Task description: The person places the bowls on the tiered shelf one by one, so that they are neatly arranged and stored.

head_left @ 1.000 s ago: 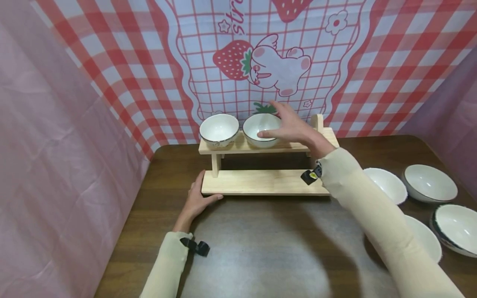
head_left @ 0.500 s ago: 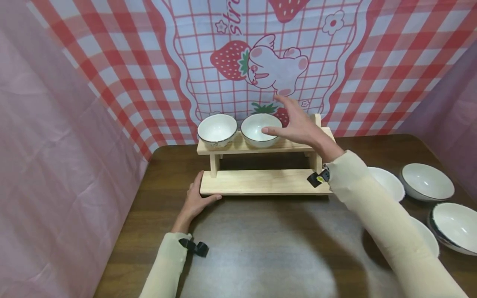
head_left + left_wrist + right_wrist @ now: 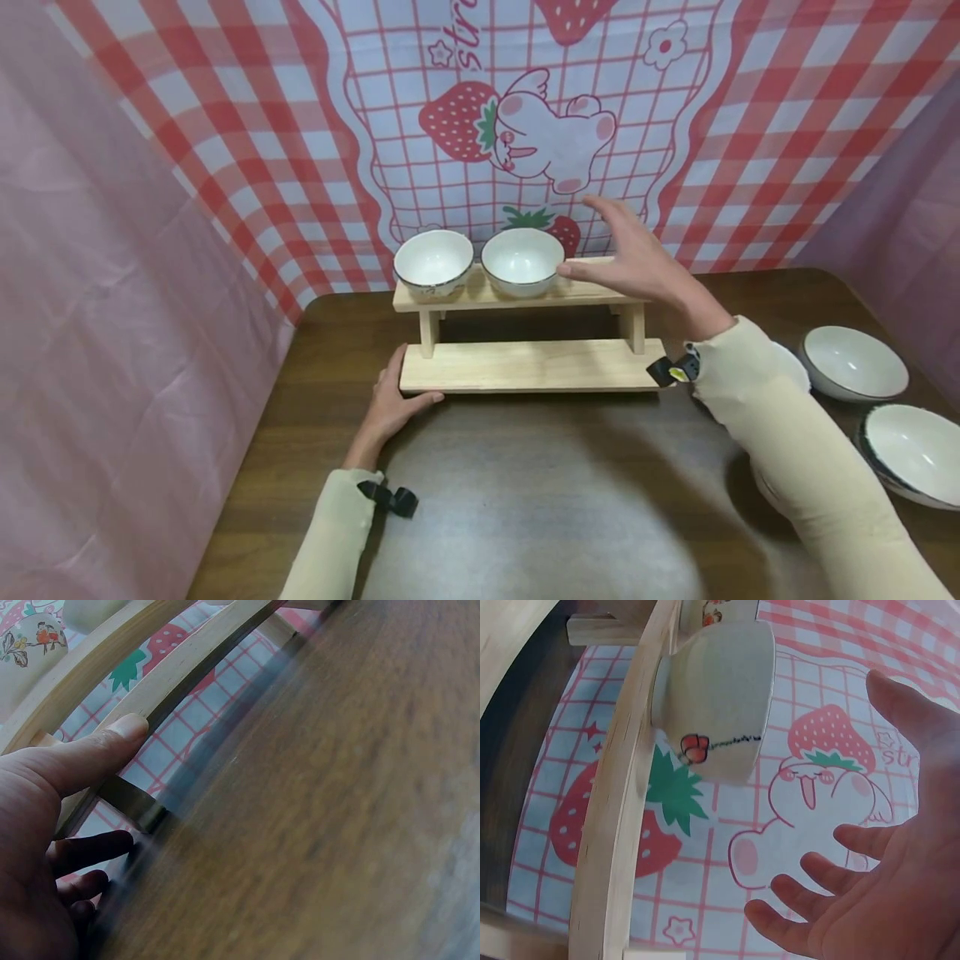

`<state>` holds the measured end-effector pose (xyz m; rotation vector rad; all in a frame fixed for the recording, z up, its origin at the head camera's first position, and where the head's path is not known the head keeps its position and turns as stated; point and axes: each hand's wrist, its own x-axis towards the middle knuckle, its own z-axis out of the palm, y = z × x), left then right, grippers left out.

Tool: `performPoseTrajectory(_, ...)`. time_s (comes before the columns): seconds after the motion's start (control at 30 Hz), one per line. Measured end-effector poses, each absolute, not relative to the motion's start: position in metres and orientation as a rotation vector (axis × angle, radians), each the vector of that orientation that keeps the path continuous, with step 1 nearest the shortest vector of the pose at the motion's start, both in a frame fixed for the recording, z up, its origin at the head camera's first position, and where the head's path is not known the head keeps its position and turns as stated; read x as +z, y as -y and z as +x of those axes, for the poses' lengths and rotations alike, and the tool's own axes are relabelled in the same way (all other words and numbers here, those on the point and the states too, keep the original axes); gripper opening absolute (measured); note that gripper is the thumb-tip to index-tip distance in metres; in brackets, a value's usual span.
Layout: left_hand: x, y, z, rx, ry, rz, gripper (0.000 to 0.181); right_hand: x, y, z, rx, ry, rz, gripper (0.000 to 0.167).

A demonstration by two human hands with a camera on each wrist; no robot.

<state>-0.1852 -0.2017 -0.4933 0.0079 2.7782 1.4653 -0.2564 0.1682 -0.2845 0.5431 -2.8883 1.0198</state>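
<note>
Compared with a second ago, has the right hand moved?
Yes: against the wooden rack in the head view, the right hand has moved right, from over the rack's right bowl to mostly beyond its rim.

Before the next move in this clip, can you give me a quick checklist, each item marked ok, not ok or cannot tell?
1. Left dark-rimmed bowl and right dark-rimmed bowl upright on the upper shelf: ok.
2. Right hand open and apart from the right dark-rimmed bowl, by the right wrist view: ok.
3. Left hand at the left end of the lower shelf, thumb at its front edge: ok.
4. How firmly that hand holds the two-tier wooden rack: cannot tell.
5. Bowls at the right of the table fully visible: not ok; the right sleeve hides part of one white bowl.
</note>
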Motion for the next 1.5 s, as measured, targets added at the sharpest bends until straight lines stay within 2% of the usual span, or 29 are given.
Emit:
performPoseTrajectory(0.77, -0.493, 0.200, -0.186, 1.484, -2.778, 0.017, 0.109, -0.297, -0.221, -0.231, 0.975, 2.920, 0.384, 0.105)
performPoseTrajectory(1.5, -0.492, 0.201, -0.184, 1.477, -2.753, -0.022, 0.109, -0.336, -0.294, -0.216, 0.867, 2.996, 0.149, 0.113)
